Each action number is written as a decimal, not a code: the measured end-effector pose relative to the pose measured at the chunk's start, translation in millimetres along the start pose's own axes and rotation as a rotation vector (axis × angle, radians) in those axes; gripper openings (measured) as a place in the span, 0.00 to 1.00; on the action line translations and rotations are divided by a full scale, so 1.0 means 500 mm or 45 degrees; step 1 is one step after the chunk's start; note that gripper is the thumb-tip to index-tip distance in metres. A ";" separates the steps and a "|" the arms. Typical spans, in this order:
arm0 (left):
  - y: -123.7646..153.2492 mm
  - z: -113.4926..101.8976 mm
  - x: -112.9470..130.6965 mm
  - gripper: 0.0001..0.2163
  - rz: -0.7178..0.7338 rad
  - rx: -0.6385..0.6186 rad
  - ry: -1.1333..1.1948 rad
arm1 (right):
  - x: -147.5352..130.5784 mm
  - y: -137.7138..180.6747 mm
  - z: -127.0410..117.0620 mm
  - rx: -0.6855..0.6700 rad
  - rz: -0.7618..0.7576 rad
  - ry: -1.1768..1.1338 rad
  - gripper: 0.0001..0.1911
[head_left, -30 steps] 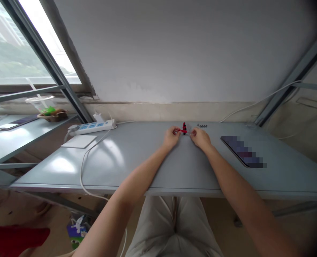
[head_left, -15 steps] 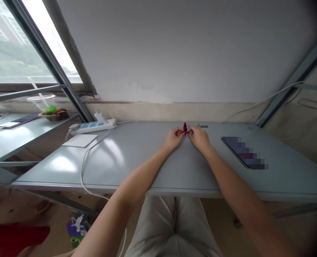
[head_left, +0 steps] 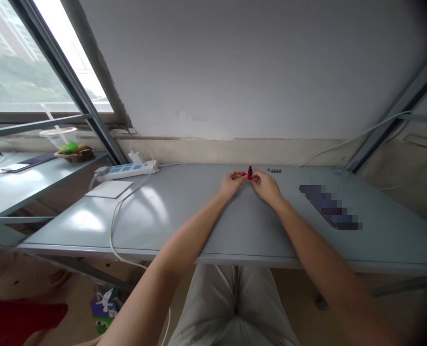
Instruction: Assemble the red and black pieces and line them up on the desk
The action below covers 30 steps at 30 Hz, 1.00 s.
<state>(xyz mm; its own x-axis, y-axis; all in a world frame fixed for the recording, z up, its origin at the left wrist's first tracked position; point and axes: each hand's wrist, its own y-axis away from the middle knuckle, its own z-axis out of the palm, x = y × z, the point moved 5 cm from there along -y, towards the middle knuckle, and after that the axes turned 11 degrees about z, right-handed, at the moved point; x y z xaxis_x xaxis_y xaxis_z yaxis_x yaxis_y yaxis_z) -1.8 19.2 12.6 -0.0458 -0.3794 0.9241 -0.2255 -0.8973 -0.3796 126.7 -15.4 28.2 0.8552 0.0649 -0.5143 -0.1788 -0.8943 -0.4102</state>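
Near the back of the grey desk (head_left: 184,211), both hands meet around a small red and black piece (head_left: 250,172) that looks like a toy or model part; its exact kind is too small to tell. My left hand (head_left: 232,183) pinches it from the left side. From the right, my right hand (head_left: 266,185) grips it with thumb and fingers closed. Part of the piece rises above the fingertips, while its lower portion is partly hidden by them. Several tiny dark parts (head_left: 274,170) lie in a row just beyond my right hand.
A dark phone or tablet (head_left: 329,207), partly pixelated, lies to the right. At the left are a white power strip (head_left: 134,168), a white flat square (head_left: 109,189) and a trailing white cable (head_left: 111,226). A neighbouring desk (head_left: 26,182) holds a plastic cup (head_left: 56,136).
My hands have drawn slightly closer together, and the red piece has turned so its bar no longer stretches straight between them. At far left, another person's hand has left view.
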 end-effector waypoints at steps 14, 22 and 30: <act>-0.009 -0.013 0.009 0.09 0.154 -0.117 -0.352 | -0.009 0.005 0.028 -0.027 -0.089 -0.201 0.13; -0.047 -0.136 -0.021 0.10 0.075 0.198 -1.058 | 0.011 -0.001 0.030 0.003 -0.007 -0.146 0.13; -0.047 -0.172 -0.063 0.08 -0.184 0.113 -1.258 | 0.015 0.003 0.028 0.005 0.045 -0.103 0.12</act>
<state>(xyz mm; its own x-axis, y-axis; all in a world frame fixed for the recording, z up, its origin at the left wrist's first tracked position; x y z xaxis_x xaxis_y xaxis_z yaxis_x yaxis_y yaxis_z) -78.6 71.7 -3.5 0.8143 -0.2465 0.5254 -0.0898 -0.9480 -0.3054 125.9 -9.8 13.2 0.8062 0.0687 -0.5876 -0.2103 -0.8951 -0.3932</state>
